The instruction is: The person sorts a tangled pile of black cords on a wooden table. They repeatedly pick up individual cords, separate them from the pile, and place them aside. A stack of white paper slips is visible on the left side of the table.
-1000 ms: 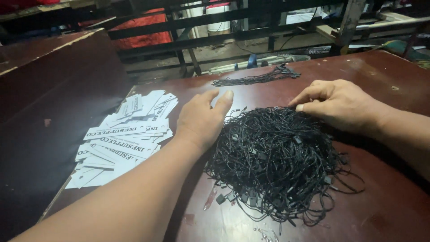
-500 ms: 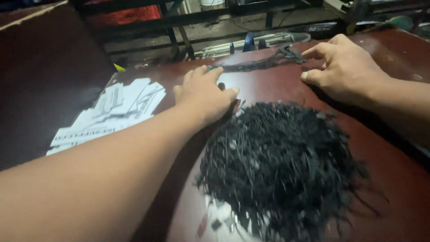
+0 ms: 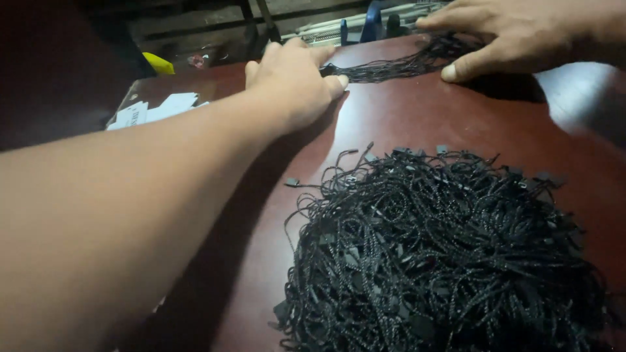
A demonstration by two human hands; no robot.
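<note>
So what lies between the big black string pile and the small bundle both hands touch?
Bare reddish table top, head view, separates big pile from small bundle.

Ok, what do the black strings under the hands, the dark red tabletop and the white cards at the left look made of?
Black strings, small bundle and big pile: thin braided cord, probably textile, matte, with small flat black tabs, likely plastic. Dark red tabletop: smooth glossy surface, lacquered wood or laminate; it reflects light. White cards: flat, matte, apparently paper or thin card.
</note>
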